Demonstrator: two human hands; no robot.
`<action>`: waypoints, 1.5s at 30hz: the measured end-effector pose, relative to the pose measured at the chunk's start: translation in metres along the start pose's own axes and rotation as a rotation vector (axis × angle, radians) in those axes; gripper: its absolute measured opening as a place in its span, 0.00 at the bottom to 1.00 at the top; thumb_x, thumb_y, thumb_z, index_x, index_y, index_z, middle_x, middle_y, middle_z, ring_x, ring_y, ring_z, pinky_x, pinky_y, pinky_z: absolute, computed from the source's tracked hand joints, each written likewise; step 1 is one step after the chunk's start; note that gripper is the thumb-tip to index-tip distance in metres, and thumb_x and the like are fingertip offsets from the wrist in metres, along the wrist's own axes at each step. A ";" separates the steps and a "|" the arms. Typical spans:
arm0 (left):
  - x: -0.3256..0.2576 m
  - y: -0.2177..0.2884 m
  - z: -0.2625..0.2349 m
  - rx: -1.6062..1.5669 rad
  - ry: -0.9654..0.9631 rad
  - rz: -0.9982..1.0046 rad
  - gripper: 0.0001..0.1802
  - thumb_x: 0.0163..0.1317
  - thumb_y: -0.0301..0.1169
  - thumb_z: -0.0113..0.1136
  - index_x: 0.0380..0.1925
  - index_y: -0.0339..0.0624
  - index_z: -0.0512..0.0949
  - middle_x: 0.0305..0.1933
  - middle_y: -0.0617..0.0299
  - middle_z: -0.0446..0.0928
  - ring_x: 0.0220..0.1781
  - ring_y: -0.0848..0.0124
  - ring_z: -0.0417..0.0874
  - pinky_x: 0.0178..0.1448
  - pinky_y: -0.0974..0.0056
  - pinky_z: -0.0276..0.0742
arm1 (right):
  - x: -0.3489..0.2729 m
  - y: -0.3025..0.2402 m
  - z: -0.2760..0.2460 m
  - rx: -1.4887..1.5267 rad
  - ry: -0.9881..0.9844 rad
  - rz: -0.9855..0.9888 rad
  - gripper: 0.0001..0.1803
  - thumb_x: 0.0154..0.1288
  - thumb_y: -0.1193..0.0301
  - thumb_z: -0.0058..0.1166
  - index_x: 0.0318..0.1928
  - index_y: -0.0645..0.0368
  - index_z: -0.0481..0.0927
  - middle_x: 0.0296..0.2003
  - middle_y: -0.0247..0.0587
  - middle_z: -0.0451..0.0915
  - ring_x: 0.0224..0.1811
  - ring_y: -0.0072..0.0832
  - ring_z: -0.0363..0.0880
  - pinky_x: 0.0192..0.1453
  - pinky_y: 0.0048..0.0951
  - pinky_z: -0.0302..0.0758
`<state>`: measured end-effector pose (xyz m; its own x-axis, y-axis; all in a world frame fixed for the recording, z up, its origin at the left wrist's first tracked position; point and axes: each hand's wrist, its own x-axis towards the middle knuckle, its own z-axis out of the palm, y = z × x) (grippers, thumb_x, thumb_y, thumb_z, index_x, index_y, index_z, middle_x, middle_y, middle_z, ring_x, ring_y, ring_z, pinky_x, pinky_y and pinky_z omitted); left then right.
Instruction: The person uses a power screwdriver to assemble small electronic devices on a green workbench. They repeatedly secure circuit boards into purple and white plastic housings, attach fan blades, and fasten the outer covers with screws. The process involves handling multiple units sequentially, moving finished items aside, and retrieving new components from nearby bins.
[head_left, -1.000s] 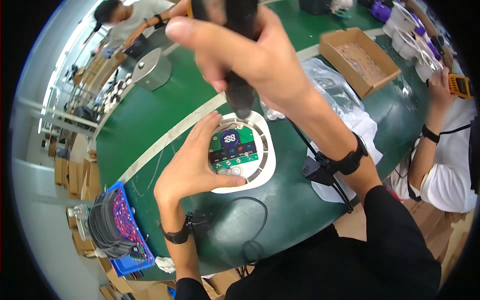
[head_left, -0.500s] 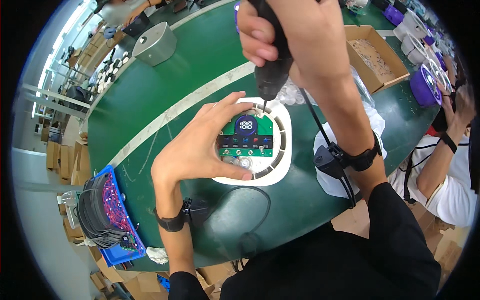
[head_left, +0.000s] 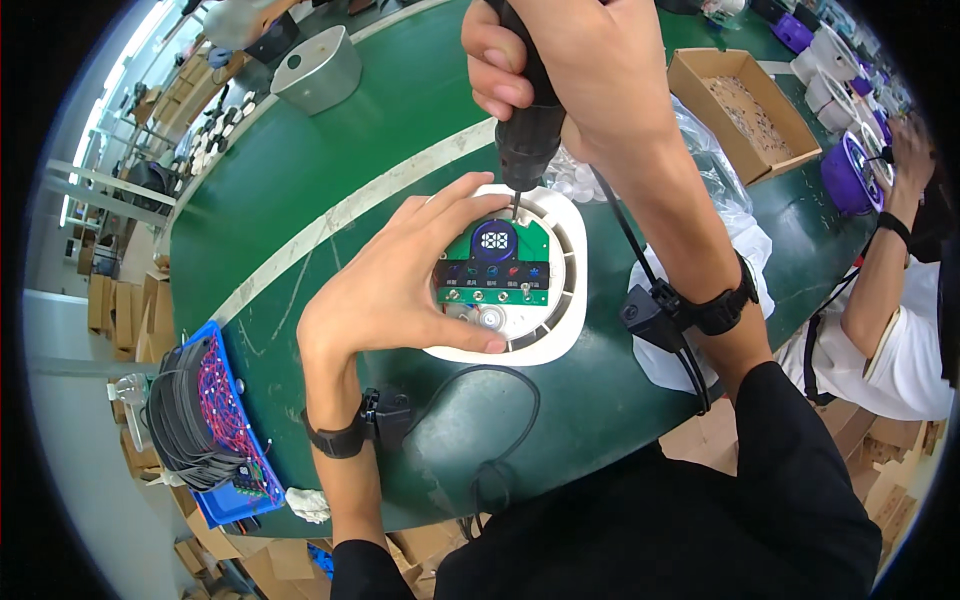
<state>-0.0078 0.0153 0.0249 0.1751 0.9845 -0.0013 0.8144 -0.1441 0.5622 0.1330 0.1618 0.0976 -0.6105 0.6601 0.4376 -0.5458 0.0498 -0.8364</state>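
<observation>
A white round-cornered housing (head_left: 574, 325) lies on the green table. Inside it sits a green circuit board (head_left: 536, 243) with a dark round display and a black strip of small icons. My left hand (head_left: 380, 280) grips the housing from the left, its thumb at the near rim and its fingers at the far rim. Wrapped in my right hand (head_left: 590, 75) is a black electric screwdriver (head_left: 530, 140), held upright. Its thin bit points down to the board's far edge, by my left fingertips; the exact contact spot is too small to tell.
At the left stands a blue tray (head_left: 262, 455) with black cables and red wires. A cardboard box (head_left: 690, 75) of small parts is at far right, near clear plastic bags (head_left: 715, 160). A grey housing (head_left: 318, 75) stands far left. A co-worker's arm (head_left: 885, 265) works beside purple-white units.
The screwdriver and my right hand have shifted slightly left, the bit moving leftward along the board's far edge. My left hand keeps its grip. The co-worker's hand has moved farther away.
</observation>
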 end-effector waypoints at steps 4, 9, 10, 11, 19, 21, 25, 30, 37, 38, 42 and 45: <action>-0.001 0.001 0.000 0.001 0.014 -0.004 0.63 0.33 0.49 0.88 0.72 0.41 0.68 0.79 0.38 0.61 0.75 0.44 0.66 0.78 0.51 0.62 | -0.001 0.000 0.001 -0.010 -0.010 0.001 0.20 0.75 0.57 0.62 0.27 0.55 0.76 0.12 0.27 0.69 0.11 0.15 0.68 0.15 0.22 0.63; -0.002 -0.001 0.002 0.014 0.045 0.025 0.59 0.34 0.47 0.85 0.71 0.43 0.69 0.79 0.43 0.63 0.68 0.44 0.72 0.73 0.51 0.69 | -0.002 -0.002 0.002 0.048 -0.018 -0.006 0.19 0.75 0.59 0.62 0.28 0.55 0.76 0.12 0.27 0.68 0.10 0.15 0.66 0.14 0.22 0.62; -0.002 0.000 0.002 0.010 0.029 0.007 0.61 0.34 0.48 0.87 0.71 0.42 0.69 0.79 0.41 0.62 0.71 0.44 0.69 0.76 0.51 0.66 | -0.002 -0.002 0.002 0.049 -0.031 -0.007 0.19 0.75 0.59 0.61 0.28 0.55 0.76 0.12 0.27 0.68 0.10 0.15 0.66 0.14 0.22 0.62; -0.002 0.001 0.001 0.006 0.012 -0.012 0.63 0.33 0.49 0.88 0.72 0.42 0.68 0.79 0.38 0.61 0.75 0.44 0.67 0.78 0.51 0.62 | -0.002 0.000 0.002 0.056 -0.039 -0.008 0.19 0.75 0.59 0.61 0.28 0.55 0.76 0.12 0.27 0.68 0.10 0.15 0.66 0.14 0.22 0.62; -0.001 0.000 0.001 -0.013 0.012 0.008 0.63 0.33 0.49 0.88 0.72 0.40 0.68 0.79 0.38 0.61 0.75 0.44 0.66 0.78 0.51 0.62 | -0.003 0.000 0.001 0.051 -0.072 0.025 0.19 0.76 0.61 0.61 0.27 0.55 0.77 0.14 0.26 0.69 0.12 0.14 0.66 0.15 0.22 0.61; -0.002 0.001 0.002 0.016 0.039 0.015 0.60 0.34 0.48 0.85 0.71 0.42 0.69 0.79 0.42 0.63 0.68 0.44 0.72 0.73 0.51 0.68 | -0.004 -0.002 0.003 -0.033 -0.102 0.022 0.19 0.76 0.62 0.61 0.27 0.56 0.77 0.14 0.25 0.69 0.14 0.13 0.66 0.17 0.22 0.60; -0.001 -0.004 0.004 0.004 0.023 0.011 0.60 0.35 0.48 0.85 0.70 0.38 0.69 0.78 0.43 0.64 0.68 0.46 0.72 0.74 0.52 0.68 | -0.004 0.009 0.011 -0.066 -0.212 -0.068 0.20 0.75 0.63 0.63 0.24 0.56 0.75 0.17 0.22 0.68 0.21 0.11 0.64 0.23 0.22 0.58; 0.001 0.002 0.002 -0.097 0.004 -0.016 0.60 0.35 0.47 0.85 0.70 0.35 0.69 0.76 0.43 0.65 0.67 0.47 0.71 0.75 0.53 0.66 | -0.012 0.006 0.024 -0.088 -0.200 -0.118 0.22 0.73 0.64 0.65 0.22 0.58 0.74 0.18 0.22 0.68 0.22 0.12 0.63 0.24 0.23 0.58; -0.001 0.002 0.000 0.012 -0.001 -0.011 0.60 0.36 0.49 0.85 0.70 0.36 0.69 0.77 0.42 0.63 0.69 0.46 0.71 0.74 0.50 0.68 | -0.003 0.005 0.009 -0.137 -0.130 -0.091 0.22 0.73 0.64 0.65 0.22 0.59 0.74 0.18 0.21 0.66 0.22 0.11 0.61 0.24 0.25 0.56; -0.002 0.000 0.001 0.030 0.008 0.006 0.60 0.36 0.49 0.85 0.70 0.36 0.69 0.78 0.42 0.62 0.69 0.46 0.71 0.74 0.50 0.68 | 0.001 0.006 0.005 -0.103 -0.162 -0.075 0.22 0.73 0.64 0.65 0.22 0.59 0.74 0.18 0.21 0.66 0.22 0.11 0.61 0.24 0.25 0.56; -0.001 0.010 0.011 0.081 0.115 -0.049 0.52 0.41 0.49 0.83 0.66 0.38 0.73 0.74 0.42 0.67 0.68 0.46 0.71 0.72 0.49 0.69 | 0.004 0.003 0.004 -0.197 -0.195 0.002 0.22 0.73 0.62 0.64 0.23 0.58 0.74 0.19 0.21 0.67 0.23 0.12 0.62 0.26 0.25 0.58; -0.006 0.046 0.009 0.421 0.273 -0.098 0.43 0.46 0.46 0.80 0.59 0.33 0.77 0.65 0.46 0.72 0.66 0.47 0.73 0.70 0.50 0.71 | 0.000 0.006 0.007 -0.161 -0.201 -0.110 0.22 0.73 0.61 0.64 0.24 0.58 0.74 0.20 0.22 0.67 0.24 0.12 0.62 0.27 0.25 0.59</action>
<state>0.0332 0.0017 0.0431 -0.0188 0.9774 0.2104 0.9820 -0.0216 0.1879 0.1261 0.1568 0.0945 -0.6626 0.4832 0.5723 -0.5272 0.2419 -0.8146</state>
